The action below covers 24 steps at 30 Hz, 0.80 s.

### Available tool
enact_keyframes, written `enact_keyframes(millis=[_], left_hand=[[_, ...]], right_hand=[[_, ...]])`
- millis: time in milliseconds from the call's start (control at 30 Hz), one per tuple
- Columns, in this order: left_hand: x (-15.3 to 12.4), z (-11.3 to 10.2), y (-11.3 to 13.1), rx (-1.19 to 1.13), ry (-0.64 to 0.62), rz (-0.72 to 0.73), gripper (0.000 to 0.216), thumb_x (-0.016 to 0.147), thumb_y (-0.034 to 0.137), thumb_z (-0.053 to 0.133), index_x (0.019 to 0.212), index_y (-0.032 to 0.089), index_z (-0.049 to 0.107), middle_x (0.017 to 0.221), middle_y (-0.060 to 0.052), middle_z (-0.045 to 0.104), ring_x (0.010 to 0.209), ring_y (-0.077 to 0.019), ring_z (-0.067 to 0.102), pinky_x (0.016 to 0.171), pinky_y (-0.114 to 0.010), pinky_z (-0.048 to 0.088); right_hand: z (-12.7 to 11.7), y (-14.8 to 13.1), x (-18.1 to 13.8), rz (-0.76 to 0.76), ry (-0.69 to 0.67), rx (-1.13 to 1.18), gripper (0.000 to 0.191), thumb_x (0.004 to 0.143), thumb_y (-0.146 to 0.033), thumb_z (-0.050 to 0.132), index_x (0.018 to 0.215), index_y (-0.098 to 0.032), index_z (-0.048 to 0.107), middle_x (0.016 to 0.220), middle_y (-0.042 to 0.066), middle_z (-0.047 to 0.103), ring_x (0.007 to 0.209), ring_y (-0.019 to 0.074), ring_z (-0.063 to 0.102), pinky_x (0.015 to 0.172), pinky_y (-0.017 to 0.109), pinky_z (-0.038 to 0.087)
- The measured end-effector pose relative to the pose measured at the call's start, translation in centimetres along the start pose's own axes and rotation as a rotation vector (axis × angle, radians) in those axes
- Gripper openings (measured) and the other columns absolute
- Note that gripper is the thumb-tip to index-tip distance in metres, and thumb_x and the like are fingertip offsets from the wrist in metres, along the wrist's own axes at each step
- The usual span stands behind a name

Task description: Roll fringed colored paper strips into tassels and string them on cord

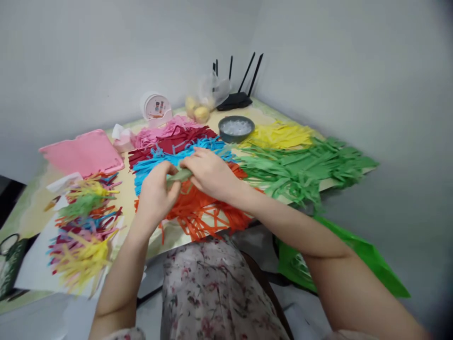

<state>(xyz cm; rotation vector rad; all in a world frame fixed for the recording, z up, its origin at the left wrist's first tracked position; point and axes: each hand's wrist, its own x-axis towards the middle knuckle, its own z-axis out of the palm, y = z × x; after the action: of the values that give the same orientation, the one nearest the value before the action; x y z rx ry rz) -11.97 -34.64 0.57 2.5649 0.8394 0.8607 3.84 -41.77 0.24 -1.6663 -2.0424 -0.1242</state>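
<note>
My left hand [158, 191] and my right hand [214, 174] meet above the table. Between their thumbs and fingers they pinch a pale green rolled or folded strip of paper [180, 176], one hand at each end. Beneath them lie orange fringed paper strips [198, 203] and blue fringed strips [148, 167]. Dark red fringe [184, 140] and pink fringe [152, 134] spread behind the blue. To the right of my hands are green fringed strips [300, 163] and yellow ones [279, 134].
Left, multicoloured fringed bundles [83, 241] rest on white paper [35, 264], near scissors [10, 244]. A pink folder-like sheet [83, 152], grey bowl [236, 134], tape-like round container [156, 107], bag of yellow items [201, 112] and black router [234, 100] stand behind. A green bag [371, 257] hangs right.
</note>
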Motion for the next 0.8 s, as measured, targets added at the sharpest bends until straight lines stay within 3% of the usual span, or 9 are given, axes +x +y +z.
enact_keyframes(millis=[67, 133, 200, 333, 433, 533, 633, 800], left_hand=[[-0.5, -1.2, -1.4, -0.08, -0.012, -0.02, 0.014, 0.082, 0.025, 0.054, 0.094, 0.023, 0.06, 0.097, -0.004, 0.073, 0.091, -0.0211, 0.067, 0.085, -0.032, 0.052], [-0.7, -2.0, -2.8, -0.167, -0.044, -0.053, 0.013, 0.083, 0.03, 0.057, 0.091, 0.023, 0.064, 0.091, -0.003, 0.074, 0.086, -0.0203, 0.068, 0.081, -0.031, 0.053], [-0.6, -2.5, -3.9, -0.254, -0.059, -0.092, 0.012, 0.083, 0.033, 0.059, 0.083, 0.022, 0.065, 0.079, -0.002, 0.071, 0.074, -0.019, 0.065, 0.072, -0.029, 0.053], [-0.5, -2.5, -5.0, -0.378, 0.081, -0.122, 0.012, 0.079, 0.033, 0.063, 0.084, 0.022, 0.064, 0.074, 0.0, 0.066, 0.062, -0.015, 0.059, 0.058, -0.025, 0.049], [-0.7, -2.3, -5.4, -0.48, 0.131, -0.138, 0.022, 0.075, 0.028, 0.065, 0.095, 0.023, 0.07, 0.086, -0.002, 0.07, 0.066, -0.0145, 0.061, 0.058, -0.023, 0.049], [-0.8, -2.3, -5.9, -0.568, 0.094, -0.172, 0.032, 0.074, 0.028, 0.064, 0.105, 0.024, 0.075, 0.098, -0.004, 0.074, 0.079, -0.0184, 0.067, 0.065, -0.026, 0.055], [-0.9, -3.0, -6.3, -0.618, 0.035, -0.161, 0.027, 0.075, 0.03, 0.065, 0.096, 0.024, 0.08, 0.098, -0.007, 0.075, 0.086, -0.0229, 0.07, 0.071, -0.032, 0.059], [-0.8, -6.0, -6.4, -0.599, -0.221, -0.096, 0.03, 0.071, 0.027, 0.07, 0.097, 0.026, 0.083, 0.108, -0.01, 0.074, 0.1, -0.0278, 0.071, 0.079, -0.037, 0.06]], right_hand=[[-0.1, 0.6, 0.6, 0.027, -0.045, 0.099, 0.029, 0.089, -0.014, 0.049, 0.109, -0.017, 0.069, 0.103, 0.011, 0.075, 0.101, 0.0284, 0.067, 0.095, 0.041, 0.051], [-0.9, 1.3, 0.8, 0.053, -0.038, 0.233, 0.025, 0.087, -0.016, 0.05, 0.103, -0.019, 0.069, 0.093, 0.006, 0.075, 0.086, 0.0231, 0.068, 0.079, 0.033, 0.05], [-1.8, 1.7, 0.8, 0.073, -0.015, 0.335, 0.021, 0.084, -0.016, 0.051, 0.096, -0.019, 0.068, 0.086, 0.003, 0.073, 0.077, 0.0193, 0.066, 0.074, 0.029, 0.048], [-2.9, 1.8, 1.1, 0.08, 0.005, 0.444, 0.021, 0.08, -0.017, 0.051, 0.092, -0.017, 0.068, 0.085, 0.003, 0.071, 0.078, 0.0184, 0.065, 0.076, 0.029, 0.048], [-2.9, 2.0, 1.1, 0.061, 0.022, 0.56, 0.029, 0.081, -0.017, 0.049, 0.101, -0.017, 0.07, 0.098, 0.005, 0.073, 0.087, 0.0194, 0.066, 0.08, 0.031, 0.051], [-3.0, 2.5, 0.9, 0.004, 0.023, 0.654, 0.037, 0.081, -0.017, 0.05, 0.111, -0.018, 0.071, 0.111, 0.005, 0.072, 0.096, 0.0202, 0.067, 0.085, 0.033, 0.052], [-3.5, 3.1, 0.7, -0.03, -0.028, 0.668, 0.033, 0.084, -0.019, 0.052, 0.109, -0.02, 0.075, 0.107, 0.004, 0.074, 0.096, 0.0198, 0.067, 0.088, 0.035, 0.053], [-5.5, 3.9, 1.1, -0.13, -0.207, 0.61, 0.029, 0.091, -0.034, 0.059, 0.112, -0.024, 0.078, 0.116, 0.004, 0.072, 0.104, 0.0203, 0.067, 0.091, 0.036, 0.053]])
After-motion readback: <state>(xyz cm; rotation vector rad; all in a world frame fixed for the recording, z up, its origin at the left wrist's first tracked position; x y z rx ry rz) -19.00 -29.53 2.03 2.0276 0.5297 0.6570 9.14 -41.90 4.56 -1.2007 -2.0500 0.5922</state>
